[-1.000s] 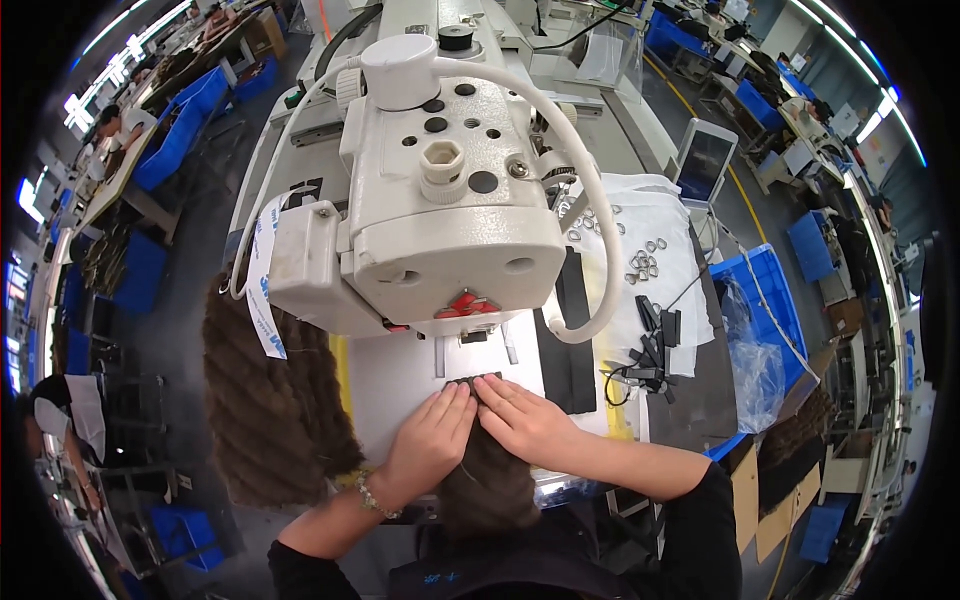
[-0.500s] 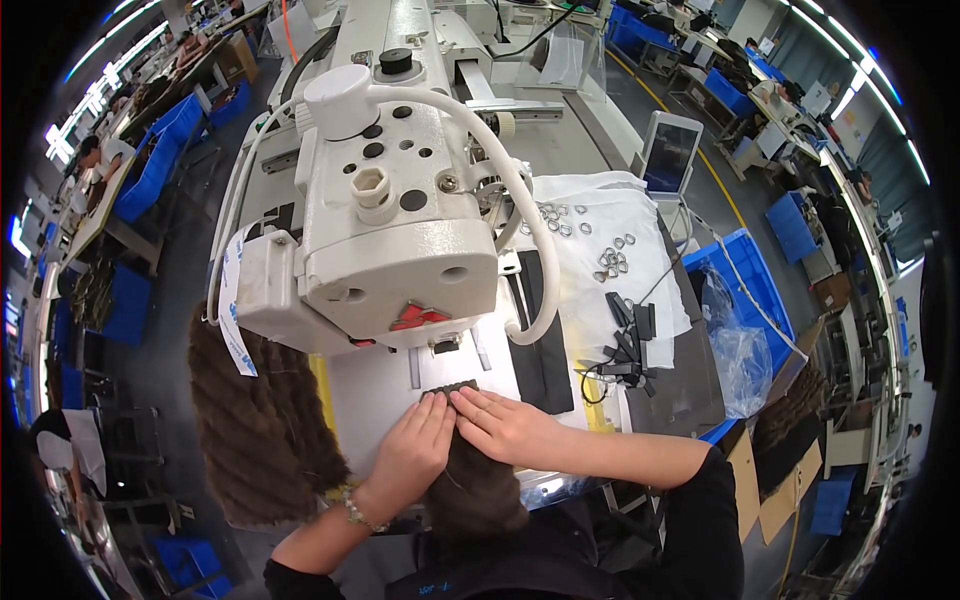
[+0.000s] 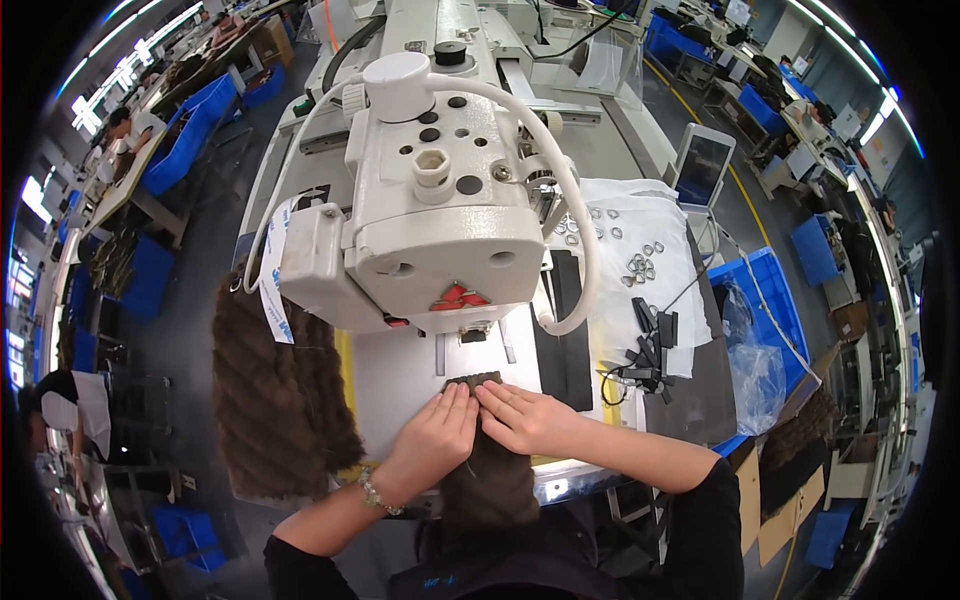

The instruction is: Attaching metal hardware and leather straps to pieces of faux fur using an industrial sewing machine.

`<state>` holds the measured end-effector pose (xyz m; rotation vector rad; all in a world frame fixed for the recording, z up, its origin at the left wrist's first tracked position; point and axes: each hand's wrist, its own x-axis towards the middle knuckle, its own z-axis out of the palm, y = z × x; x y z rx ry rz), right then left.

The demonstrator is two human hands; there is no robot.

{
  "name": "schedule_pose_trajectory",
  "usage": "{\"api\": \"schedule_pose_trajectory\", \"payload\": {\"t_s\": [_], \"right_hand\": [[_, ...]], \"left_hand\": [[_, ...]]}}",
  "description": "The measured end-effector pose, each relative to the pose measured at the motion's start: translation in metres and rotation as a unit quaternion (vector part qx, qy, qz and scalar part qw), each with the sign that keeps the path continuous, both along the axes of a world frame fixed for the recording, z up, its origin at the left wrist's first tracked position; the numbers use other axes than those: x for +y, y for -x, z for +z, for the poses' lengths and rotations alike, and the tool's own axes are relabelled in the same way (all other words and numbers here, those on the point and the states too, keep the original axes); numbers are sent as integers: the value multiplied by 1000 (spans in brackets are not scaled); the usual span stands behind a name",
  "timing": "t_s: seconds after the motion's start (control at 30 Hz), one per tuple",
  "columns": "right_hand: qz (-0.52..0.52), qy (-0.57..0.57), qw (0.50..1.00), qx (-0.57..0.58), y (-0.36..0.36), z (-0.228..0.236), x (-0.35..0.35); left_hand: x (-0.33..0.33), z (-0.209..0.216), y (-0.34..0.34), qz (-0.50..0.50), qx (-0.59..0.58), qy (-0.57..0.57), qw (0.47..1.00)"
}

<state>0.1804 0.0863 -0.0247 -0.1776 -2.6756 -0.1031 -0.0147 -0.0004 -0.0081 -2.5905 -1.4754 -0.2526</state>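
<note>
A brown fur piece lies at the front of the white sewing bed, its near part hanging toward me over the edge. My left hand presses the left side of its dark, ridged far end, fingers straight and close together. From the right, my right hand holds the same end, its fingertips meeting the left ones. What the thumbs do underneath is mostly hidden. Just beyond the fingertips stands the head of a large white sewing machine, with its needle area above the bed.
A larger brown fur piece drapes at the left. On the right are a black strip, metal rings on white cloth, black clips with a cord, a small screen and a blue crate holding clear plastic.
The whole view has shifted, so the machine and table sit farther right in the picture. Both hands stay on the fur piece's end, with their fingertips still close together.
</note>
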Motion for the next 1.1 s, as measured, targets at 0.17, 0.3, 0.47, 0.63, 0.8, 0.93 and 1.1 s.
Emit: {"api": "schedule_pose_trajectory", "payload": {"t_s": [0.17,0.3,0.47,0.63,0.8,0.93,1.1], "right_hand": [[0,1,1000,3,1,-1,-1],[3,4,1000,4,1,1,0],[-26,-49,998,21,5,11,10],[-50,-60,996,31,10,7,25],[-49,-70,995,45,14,2,34],[-55,-72,995,49,16,-1,41],[-55,-70,995,52,18,-1,45]], "left_hand": [[-2,-3,0,-1,-13,-12,1000],[-2,-4,3,-6,-16,-21,1000],[15,5,5,-2,-31,-67,997],[34,1,6,11,-58,-67,996],[45,-5,10,11,-64,-77,995],[52,-8,14,9,-75,-88,993],[54,-12,21,-5,-62,-110,992]]}}
